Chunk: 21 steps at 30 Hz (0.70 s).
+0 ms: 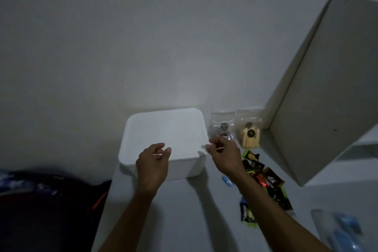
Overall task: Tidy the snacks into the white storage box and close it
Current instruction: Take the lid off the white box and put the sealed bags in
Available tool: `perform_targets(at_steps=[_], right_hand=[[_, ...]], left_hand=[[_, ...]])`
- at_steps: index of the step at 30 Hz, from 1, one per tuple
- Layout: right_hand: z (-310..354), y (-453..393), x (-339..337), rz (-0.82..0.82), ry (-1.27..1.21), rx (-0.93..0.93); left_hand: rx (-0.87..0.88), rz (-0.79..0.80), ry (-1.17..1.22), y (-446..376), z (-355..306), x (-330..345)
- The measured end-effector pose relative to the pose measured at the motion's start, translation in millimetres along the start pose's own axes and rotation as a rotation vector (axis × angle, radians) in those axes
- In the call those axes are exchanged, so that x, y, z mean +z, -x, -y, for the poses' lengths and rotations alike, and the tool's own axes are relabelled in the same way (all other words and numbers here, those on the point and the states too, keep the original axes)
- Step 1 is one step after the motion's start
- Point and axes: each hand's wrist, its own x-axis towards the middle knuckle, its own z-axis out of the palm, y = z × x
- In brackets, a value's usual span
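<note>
The white storage box [163, 129] stands on the table with its lid on. My left hand [153, 161] hovers over the lid's front edge, fingers loosely curled and holding nothing. My right hand [224, 154] is at the box's right edge with its fingers curled toward the lid's corner. I cannot tell whether it touches the lid. A pile of dark wrapped snacks [268, 180] lies to the right, partly under my right forearm. Two clear snack bags [248, 133] lean at the back right. A blue-and-white packet [246, 213] lies nearer to me.
A large cardboard box [327, 88] leans at the right. A small blue item [227, 181] lies by my right wrist. A clear pack with blue things [343, 229] sits at the bottom right. A dark bag [51, 200] lies left of the table, with the wall behind.
</note>
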Motion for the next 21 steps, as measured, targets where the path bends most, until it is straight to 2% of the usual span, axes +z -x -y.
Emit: perform_targets(at_steps=[4,8,16,21], right_hand=[[4.7,31.2,28.2,0.009,0.093,0.015],[4.0,24.0,42.3,-0.071,0.198,0.003],[-7.7,-36.8,69.3,-0.098,0.307,0.072],[-22.9,-53.1,83.3,-0.091,0.275,0.084]], left_hand=[[-0.038,-0.033,-0.072,-6.7,35.8,-50.6],[-0.052,-0.075,-0.138,-28.3,57.5,-67.7],[-0.13,-0.011,-0.211,-90.0,106.2,-47.9],[-0.143,0.005,-0.12,-95.4,94.9,-40.5]])
